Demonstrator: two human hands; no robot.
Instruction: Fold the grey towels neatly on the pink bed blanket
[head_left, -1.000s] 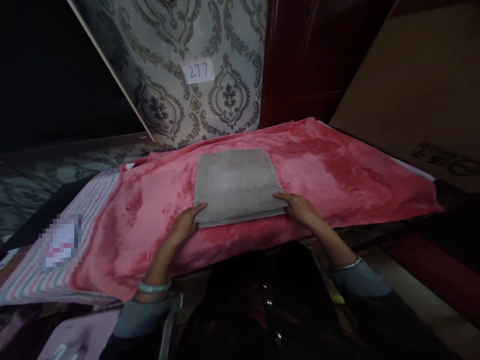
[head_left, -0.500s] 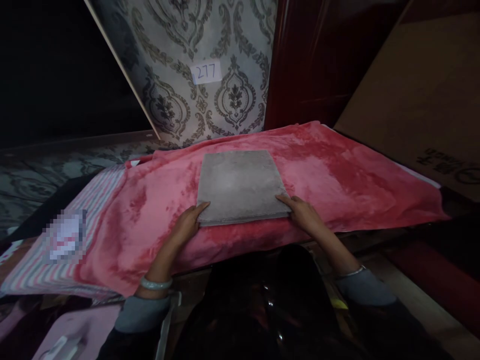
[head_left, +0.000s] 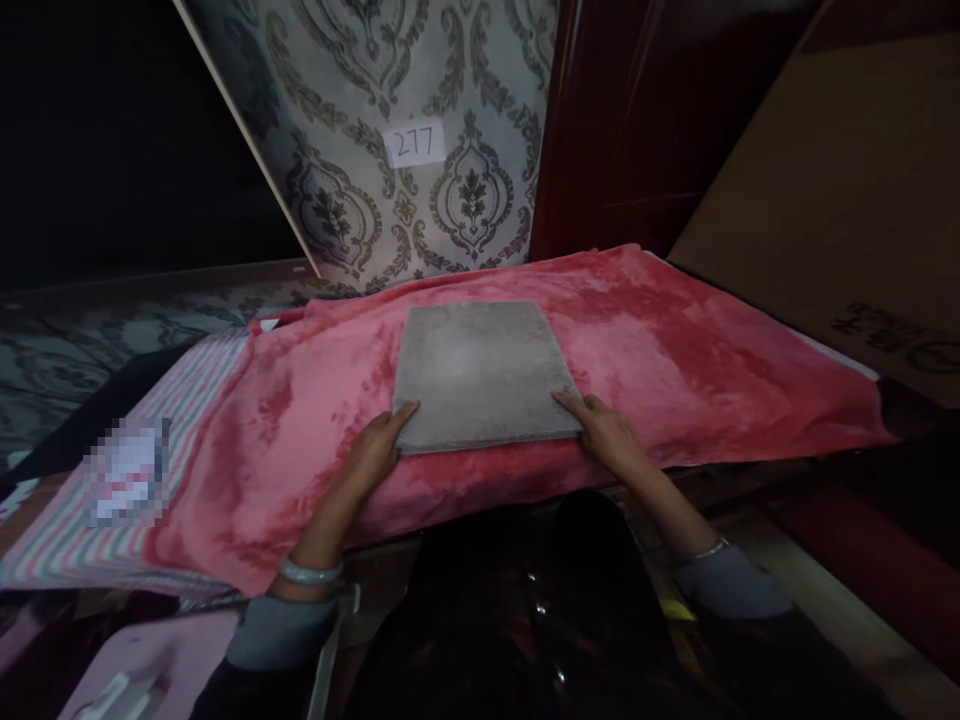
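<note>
A flat grey square of folded plush cloth (head_left: 484,370) lies in the middle of a pink-red fleece blanket (head_left: 675,370). My left hand (head_left: 377,448) grips its near left corner, thumb on top and fingers hidden beneath the edge. At the near right corner, my right hand (head_left: 604,428) pinches the cloth the same way. The near edge looks thick, and the top surface is smooth.
Striped fabric (head_left: 97,540) shows at the blanket's left end, with a blurred-out item (head_left: 127,480) on it. A large cardboard box (head_left: 847,200) stands at right. Behind are a patterned wall with a paper marked 277 (head_left: 415,142) and a dark red panel (head_left: 637,120).
Both hands keep their grip at the near corners. The cloth's near edge, which showed separate layers before, now looks pressed closer together. The view has shifted only slightly.
</note>
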